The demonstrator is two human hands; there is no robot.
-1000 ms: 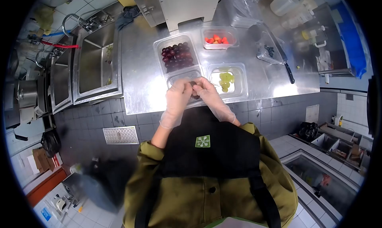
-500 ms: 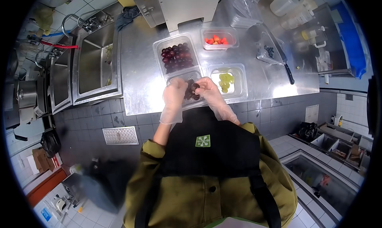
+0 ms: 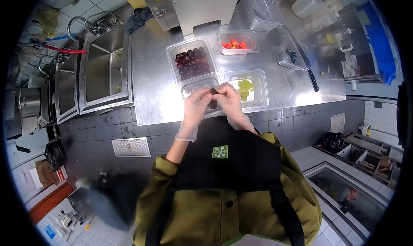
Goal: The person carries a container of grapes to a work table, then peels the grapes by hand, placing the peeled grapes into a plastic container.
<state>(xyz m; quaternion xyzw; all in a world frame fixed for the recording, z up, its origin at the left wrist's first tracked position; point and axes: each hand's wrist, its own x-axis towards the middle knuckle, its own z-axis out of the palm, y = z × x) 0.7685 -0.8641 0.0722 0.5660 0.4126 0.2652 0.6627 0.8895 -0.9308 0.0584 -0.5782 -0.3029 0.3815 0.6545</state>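
The fingertips of both my hands, in thin clear plastic gloves, meet in a pinch: my left hand from the left, my right hand from the right. Between them I grasp a small, dark, purplish-brown piece of fruit; it is mostly covered by my fingers, so I can't be sure whether it is whole or cut, nor which way its long axis runs. It sits right at the meeting point of my thumbs and forefingers, neither hand clearly nearer.

Just on my side of the grip, between my hands, lie more dark brownish-purple fruit pieces, in the near clear plastic container that my hands are over. Beyond this is a longer clear rectangular plastic tub, holding round, glossy, dark red grapes bunched toward its middle.

Just right of my right hand is a clear, squarish plastic tub with pale green, translucent fruit pieces. Farther off, a clear plastic box holds red strawberry pieces. Well to the right, another clear plastic box has small dark blue berries, with a long black-handled knife lying beside or across it.
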